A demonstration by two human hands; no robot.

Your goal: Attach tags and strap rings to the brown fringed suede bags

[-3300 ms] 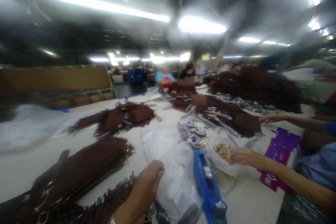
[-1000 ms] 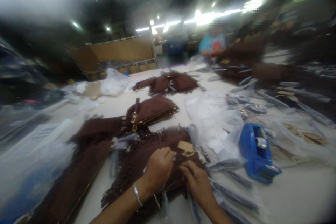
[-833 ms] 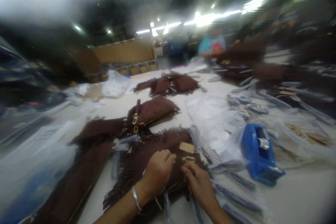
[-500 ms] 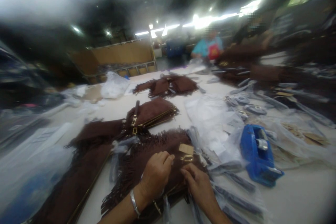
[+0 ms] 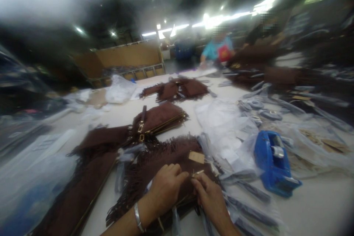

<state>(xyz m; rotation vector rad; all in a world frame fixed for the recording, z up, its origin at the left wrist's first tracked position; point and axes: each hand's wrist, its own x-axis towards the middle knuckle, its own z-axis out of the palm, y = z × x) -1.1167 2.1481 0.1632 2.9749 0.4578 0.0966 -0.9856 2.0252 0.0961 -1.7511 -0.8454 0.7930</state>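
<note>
A brown fringed suede bag (image 5: 171, 151) lies before me, with a cardboard tag (image 5: 196, 156) on it. My right hand (image 5: 208, 191) pinches a gold metal clasp (image 5: 198, 172) between thumb and fingertips, just below the tag. The clasp is tilted and shows nearly edge-on. Over the middle of the same bag is my left hand (image 5: 167, 188), with a silver bangle on its wrist. Its fingers are curled and closed, the thumb pointing at the clasp; what they hold, if anything, is hidden.
More brown bags (image 5: 159, 116) lie in stacks to the left and beyond. A blue tape dispenser (image 5: 273, 162) stands at right, near clear plastic bags (image 5: 226, 129) and wrapped straps (image 5: 250, 210). Across the table, a person in a turquoise top (image 5: 218, 49) and another person are present.
The clasp has gone from lying flat to tilted, now in my right fingertips. My left hand has shifted slightly down, its thumb extended toward the clasp. The far person's arm has moved.
</note>
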